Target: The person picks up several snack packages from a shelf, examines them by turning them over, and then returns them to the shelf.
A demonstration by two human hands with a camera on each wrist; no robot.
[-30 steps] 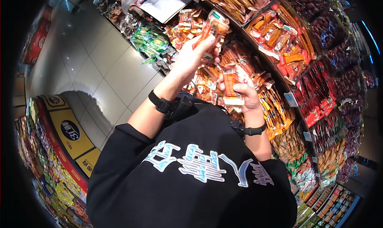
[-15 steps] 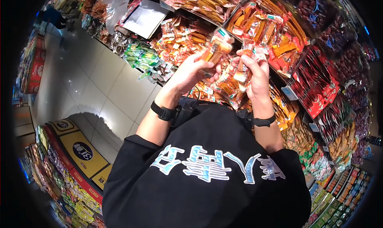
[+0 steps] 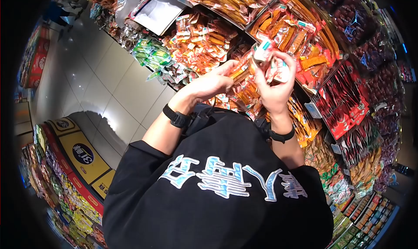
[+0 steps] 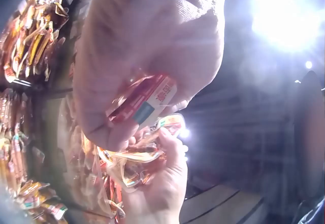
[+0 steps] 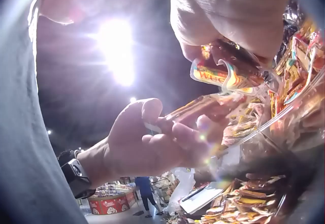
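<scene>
While wrapped snacks are handled at a shop display, a long amber packet (image 3: 241,71) is held by the left hand (image 3: 212,82), its fingers curled and clamped on the wrapper, on the near side of the tray (image 3: 320,88). A white-ended packet (image 3: 278,70) is pinched between the right hand's (image 3: 276,90) thumb and fingers, nearer the tray, left of which a packet heap (image 3: 198,42) is seen

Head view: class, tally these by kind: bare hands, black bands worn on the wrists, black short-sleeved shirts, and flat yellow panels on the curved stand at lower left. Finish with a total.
Bare hands: 2
Black wrist bands: 2
Black short-sleeved shirt: 1
Yellow panels: 3
Total: 8
</scene>
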